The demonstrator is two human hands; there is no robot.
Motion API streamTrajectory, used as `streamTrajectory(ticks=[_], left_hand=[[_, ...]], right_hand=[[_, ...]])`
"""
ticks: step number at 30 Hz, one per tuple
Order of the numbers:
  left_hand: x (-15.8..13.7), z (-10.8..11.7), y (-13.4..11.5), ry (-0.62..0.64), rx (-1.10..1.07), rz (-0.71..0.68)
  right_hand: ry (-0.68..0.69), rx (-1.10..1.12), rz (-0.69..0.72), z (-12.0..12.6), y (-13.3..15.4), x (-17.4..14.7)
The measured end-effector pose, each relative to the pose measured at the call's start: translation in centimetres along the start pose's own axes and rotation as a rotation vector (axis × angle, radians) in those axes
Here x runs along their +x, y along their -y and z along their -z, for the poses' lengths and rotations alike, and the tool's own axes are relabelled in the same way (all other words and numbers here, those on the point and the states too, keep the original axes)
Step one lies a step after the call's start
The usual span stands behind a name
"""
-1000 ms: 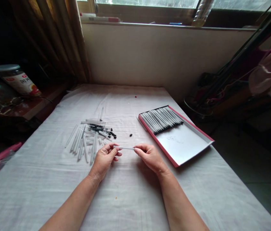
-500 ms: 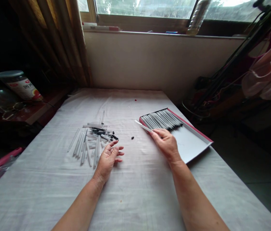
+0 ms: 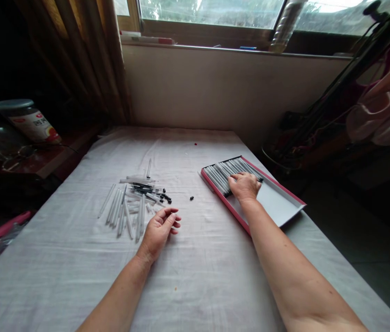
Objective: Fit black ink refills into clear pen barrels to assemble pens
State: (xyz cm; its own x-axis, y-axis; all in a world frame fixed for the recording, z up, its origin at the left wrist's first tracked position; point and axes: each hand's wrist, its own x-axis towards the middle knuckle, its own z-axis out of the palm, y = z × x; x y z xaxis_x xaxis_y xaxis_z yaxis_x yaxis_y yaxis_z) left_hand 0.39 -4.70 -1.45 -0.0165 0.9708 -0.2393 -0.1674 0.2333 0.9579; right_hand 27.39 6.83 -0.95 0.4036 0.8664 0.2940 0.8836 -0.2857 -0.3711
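Clear plastic: listed loose tubes (image 3: 128, 219) heaped with black pieces (image 3: 144, 188) on white cloth (image 3: 195, 281) | noted left hand (image 3: 160, 229) near tubes, fingers loosely spread | counted one black cap (image 3: 191, 198) | found black-ended pens (image 3: 216, 176) rowed in red-edged tray (image 3: 273, 203) | saw right hand (image 3: 245, 186) over pens, could not tell grip
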Motion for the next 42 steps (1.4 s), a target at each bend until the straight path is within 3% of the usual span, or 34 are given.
streamTrajectory(ticks=[7, 13, 16, 19, 22, 24, 26, 29, 35, 39, 42], left_hand=[[0.1, 0.1, 0.1, 0.015, -0.011, -0.007], [-0.3, 0.0, 0.2, 0.01, -0.017, -0.057], [-0.5, 0.9, -0.5, -0.055, 0.028, -0.177], [-0.1, 4.0, -1.6, -0.223, 0.163, -0.372], [1.1, 9.0, -2.3, -0.489, 0.524, -0.561], [2.1, 12.3, -2.2, -0.631, 0.789, -0.632], [3.1, 14.5, -1.6, -0.669, 0.926, -0.65], [4.1, 15.6, -0.6, -0.653, 1.021, -0.563], [4.2, 14.7, -0.1, -0.536, 1.09, -0.511], [4.0, 14.6, -0.2, -0.474, 1.109, -0.514], [4.0, 14.6, -0.1, -0.455, 1.133, -0.524]], right_hand=[[-0.015, 0.023, 0.097, 0.8, 1.1, -0.6], [0.101, 0.128, 0.421, 1.1, 5.4, -3.9], [0.206, 0.176, 0.538, 0.5, 7.7, -5.8], [0.304, 0.192, 0.589, -0.4, 9.7, -7.1], [0.378, 0.189, 0.578, -1.2, 11.6, -7.6], [0.423, 0.169, 0.57, -1.8, 13.2, -7.4], [0.463, 0.132, 0.581, -2.4, 15.0, -6.9], [0.498, 0.097, 0.619, -3.6, 18.1, -5.9], [0.537, 0.08, 0.629, -6.7, 23.5, -4.4], [0.575, 0.024, 0.569, -8.2, 25.7, -4.2], [0.587, 0.003, 0.619, -8.8, 26.4, -4.3]])
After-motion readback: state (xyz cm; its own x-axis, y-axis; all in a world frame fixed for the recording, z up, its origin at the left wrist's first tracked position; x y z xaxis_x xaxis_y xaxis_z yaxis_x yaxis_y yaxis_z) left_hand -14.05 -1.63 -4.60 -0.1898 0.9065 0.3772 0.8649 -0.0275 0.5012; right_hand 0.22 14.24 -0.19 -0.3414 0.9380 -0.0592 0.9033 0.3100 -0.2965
